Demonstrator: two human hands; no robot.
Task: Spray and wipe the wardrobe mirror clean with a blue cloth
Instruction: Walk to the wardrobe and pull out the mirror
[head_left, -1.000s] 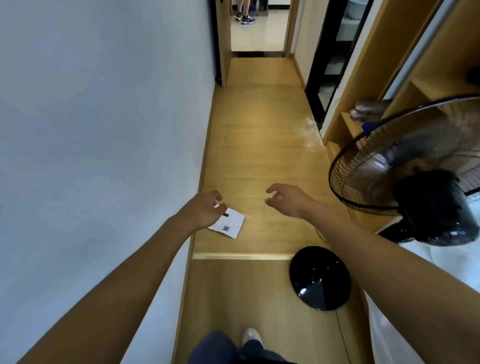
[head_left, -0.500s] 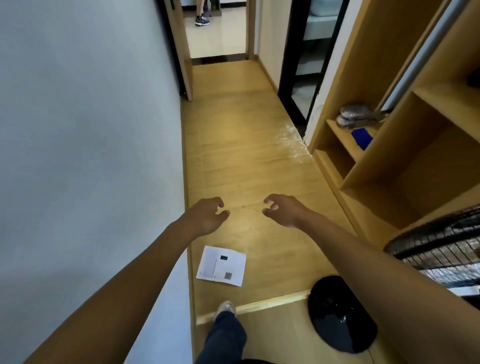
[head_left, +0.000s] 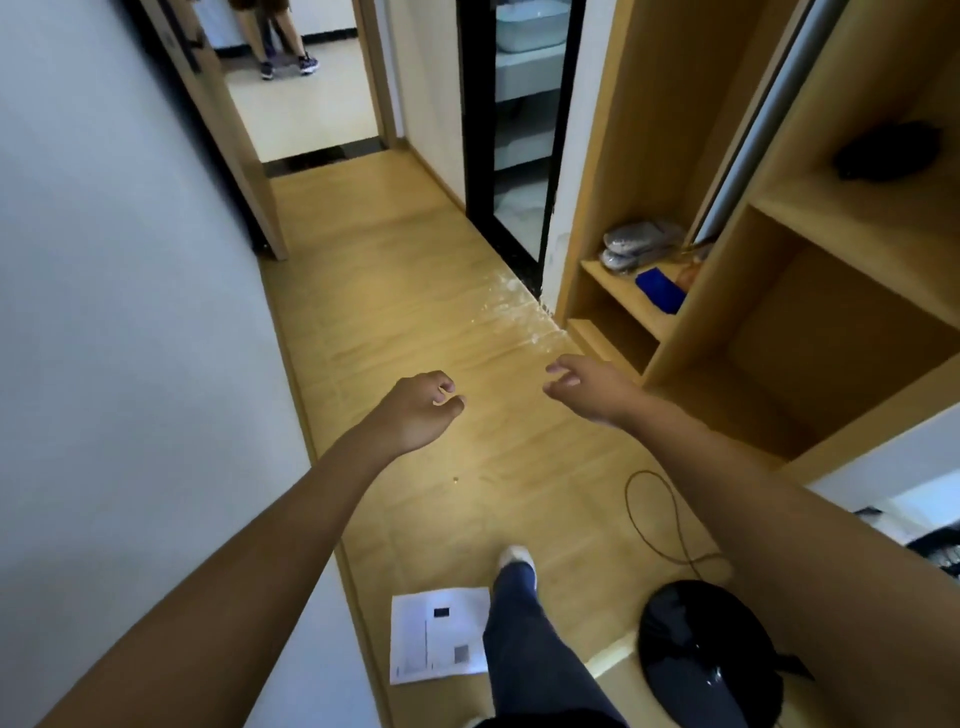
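A blue cloth (head_left: 661, 291) lies on a low shelf of the open wooden wardrobe (head_left: 727, 291) at the right. Behind it lie grey folded items (head_left: 638, 244). My left hand (head_left: 418, 410) hangs over the wooden floor with loosely curled fingers and holds nothing. My right hand (head_left: 589, 387) reaches forward toward the wardrobe's lower shelves, fingers relaxed and empty, still well short of the cloth. No spray bottle shows. A strip of silvery sliding door edge (head_left: 753, 130) runs up the wardrobe; I cannot tell whether it is the mirror.
White wall (head_left: 130, 312) close on the left. A paper sheet (head_left: 439, 636), a black fan base (head_left: 709, 652) and its cord (head_left: 660, 519) lie on the floor near my leg (head_left: 524, 623). Dusty white patch (head_left: 519, 312) by a black-framed door. A person's legs (head_left: 283, 47) stand beyond the far doorway.
I have stepped forward down the hallway. The paper and fan base have slid back toward me, the fan head has left view, and the wardrobe shelves are nearer. Both hands remain empty.
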